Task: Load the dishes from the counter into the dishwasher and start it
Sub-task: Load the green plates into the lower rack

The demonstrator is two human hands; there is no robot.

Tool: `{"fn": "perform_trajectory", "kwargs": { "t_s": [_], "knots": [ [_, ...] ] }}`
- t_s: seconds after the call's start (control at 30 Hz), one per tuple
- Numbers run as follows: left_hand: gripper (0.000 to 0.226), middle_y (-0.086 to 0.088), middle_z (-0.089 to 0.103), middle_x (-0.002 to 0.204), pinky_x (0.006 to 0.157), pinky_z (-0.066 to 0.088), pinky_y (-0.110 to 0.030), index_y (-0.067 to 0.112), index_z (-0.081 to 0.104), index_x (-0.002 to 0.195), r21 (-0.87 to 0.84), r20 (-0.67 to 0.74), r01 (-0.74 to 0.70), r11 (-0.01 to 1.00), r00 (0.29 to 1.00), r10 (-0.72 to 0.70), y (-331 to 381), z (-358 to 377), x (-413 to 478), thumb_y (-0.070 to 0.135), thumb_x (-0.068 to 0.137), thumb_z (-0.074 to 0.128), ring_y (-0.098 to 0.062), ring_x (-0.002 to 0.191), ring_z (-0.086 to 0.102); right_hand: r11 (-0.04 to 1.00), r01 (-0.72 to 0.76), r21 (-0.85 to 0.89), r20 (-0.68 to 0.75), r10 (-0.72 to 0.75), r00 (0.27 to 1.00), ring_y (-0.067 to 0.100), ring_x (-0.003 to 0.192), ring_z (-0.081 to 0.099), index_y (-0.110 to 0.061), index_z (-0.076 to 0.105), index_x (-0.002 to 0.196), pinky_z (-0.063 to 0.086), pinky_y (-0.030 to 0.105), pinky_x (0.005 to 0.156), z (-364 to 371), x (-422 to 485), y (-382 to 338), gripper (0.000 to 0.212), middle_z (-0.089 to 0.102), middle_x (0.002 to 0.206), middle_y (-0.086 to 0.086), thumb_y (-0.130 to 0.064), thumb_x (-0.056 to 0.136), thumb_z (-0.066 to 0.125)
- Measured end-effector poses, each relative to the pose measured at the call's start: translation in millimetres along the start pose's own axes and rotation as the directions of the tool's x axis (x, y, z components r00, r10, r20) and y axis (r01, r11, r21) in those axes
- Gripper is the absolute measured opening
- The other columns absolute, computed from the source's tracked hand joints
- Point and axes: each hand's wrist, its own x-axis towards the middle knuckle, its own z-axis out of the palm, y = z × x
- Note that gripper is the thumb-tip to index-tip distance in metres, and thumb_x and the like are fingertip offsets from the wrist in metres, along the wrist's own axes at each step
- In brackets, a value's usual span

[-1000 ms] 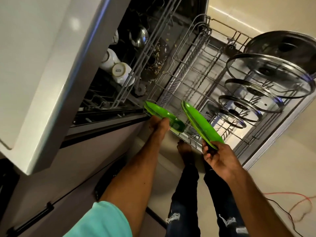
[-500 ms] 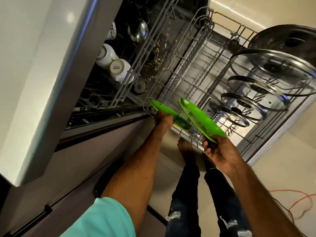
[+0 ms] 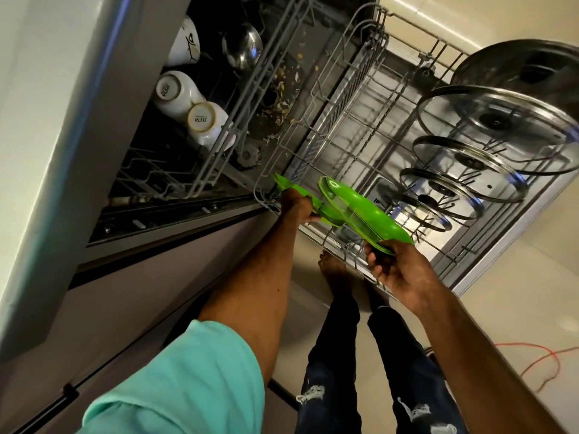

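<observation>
Nearest, a green plate (image 3: 366, 214) is gripped at its rim by the right hand (image 3: 404, 270), over the front edge of the lower rack (image 3: 341, 114). Just beside it a second green plate (image 3: 327, 214) is clutched by the left hand (image 3: 297, 203) (tilted, at the rack's corner). Farther back, glass lids (image 3: 463, 186) are stood on edge.

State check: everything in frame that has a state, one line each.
Left hand: grips left green plate at lower rack corner.
Right hand: grips right green plate, tilted on edge.
Lower rack: pulled out.
Glass lids: on edge in lower rack.
White cups: upside down in upper rack.
Dishwasher door: open.
</observation>
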Motion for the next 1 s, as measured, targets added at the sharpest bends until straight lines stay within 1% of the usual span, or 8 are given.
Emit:
{"fn": "perform_trajectory", "kwargs": {
  "t_s": [0.1, 0.2, 0.3, 0.4, 0.5, 0.67, 0.8, 1.0],
  "knots": [
    [0.044, -0.032, 0.064, 0.122, 0.038, 0.056, -0.036, -0.011, 0.041, 0.136, 0.042, 0.084, -0.014, 0.999, 0.996, 0.010, 3, -9, 0, 0.008, 0.101, 0.059, -0.029, 0.047, 0.069, 0.998, -0.035, -0.060, 0.017, 0.036, 0.999, 0.011, 0.053, 0.057, -0.002, 0.065, 0.093, 0.040, 0.017, 0.039, 7, 6, -7, 0.027, 0.065, 0.077, 0.008, -0.012, 0.098, 0.041],
    [0.034, -0.020, 0.063, 0.130, 0.051, 0.062, -0.034, 0.000, 0.050, 0.132, -0.011, 0.199, -0.029, 1.000, 0.980, 0.031, -3, -20, -4, 0.004, 0.100, 0.059, -0.025, 0.065, 0.073, 0.989, -0.066, -0.131, 0.054, 0.074, 0.996, 0.010, 0.052, 0.054, -0.001, 0.064, 0.090, 0.035, 0.016, 0.038, 20, 12, -15, 0.030, 0.064, 0.074, 0.006, -0.012, 0.098, 0.037],
    [0.030, -0.017, 0.066, 0.119, 0.054, 0.059, -0.023, 0.000, 0.058, 0.125, -0.052, 0.280, -0.010, 0.999, 0.960, 0.024, -12, -24, -10, -0.004, 0.096, 0.061, -0.017, 0.074, 0.070, 0.977, -0.078, -0.200, 0.120, 0.104, 0.987, 0.009, 0.051, 0.053, 0.000, 0.061, 0.099, 0.034, 0.017, 0.038, 35, 22, -21, 0.029, 0.063, 0.077, 0.006, -0.013, 0.098, 0.035],
    [0.040, -0.019, 0.064, 0.128, 0.052, 0.056, -0.019, -0.002, 0.051, 0.138, -0.097, 0.249, -0.014, 0.995, 0.968, 0.038, -18, -20, -8, -0.001, 0.098, 0.058, -0.016, 0.080, 0.067, 0.957, -0.098, -0.275, 0.157, 0.145, 0.977, 0.009, 0.051, 0.050, -0.002, 0.061, 0.097, 0.031, 0.016, 0.039, 53, 33, -23, 0.030, 0.060, 0.073, 0.005, -0.013, 0.098, 0.034],
    [0.038, -0.011, 0.065, 0.101, 0.045, 0.053, -0.019, -0.001, 0.046, 0.140, -0.141, 0.179, -0.004, 0.990, 0.983, 0.030, -20, -14, -9, -0.002, 0.102, 0.049, -0.017, 0.073, 0.061, 0.939, -0.108, -0.326, 0.181, 0.174, 0.968, 0.008, 0.051, 0.047, -0.004, 0.063, 0.090, 0.028, 0.016, 0.042, 69, 42, -23, 0.032, 0.059, 0.069, 0.003, -0.013, 0.099, 0.033],
    [0.023, -0.002, 0.062, 0.089, 0.048, 0.055, -0.019, 0.013, 0.051, 0.105, -0.215, 0.162, 0.024, 0.976, 0.987, 0.011, -31, -26, -5, 0.002, 0.108, 0.031, -0.010, 0.067, 0.065, 0.922, -0.127, -0.365, 0.183, 0.205, 0.961, 0.006, 0.051, 0.047, -0.005, 0.059, 0.095, 0.028, 0.016, 0.043, 83, 61, -23, 0.029, 0.058, 0.068, 0.000, -0.016, 0.100, 0.032],
    [0.022, -0.006, 0.071, 0.067, 0.058, 0.063, -0.031, 0.003, 0.057, 0.096, -0.250, 0.156, 0.008, 0.968, 0.987, 0.033, -34, -29, -2, -0.018, 0.092, 0.053, -0.012, 0.051, 0.069, 0.947, -0.187, -0.260, 0.181, 0.238, 0.954, 0.006, 0.049, 0.044, -0.008, 0.054, 0.090, 0.028, 0.015, 0.039, 86, 74, -23, 0.029, 0.053, 0.065, -0.001, -0.015, 0.102, 0.028],
    [0.034, -0.015, 0.065, 0.086, 0.050, 0.058, -0.026, -0.009, 0.054, 0.120, -0.211, 0.136, -0.063, 0.976, 0.986, 0.093, -30, -31, -8, -0.018, 0.088, 0.061, -0.012, 0.051, 0.069, 0.962, -0.271, -0.022, 0.189, 0.271, 0.944, 0.005, 0.039, 0.039, -0.005, 0.051, 0.088, 0.027, 0.013, 0.034, 76, 89, -18, 0.032, 0.046, 0.055, -0.002, -0.014, 0.100, 0.023]
  ]
}}
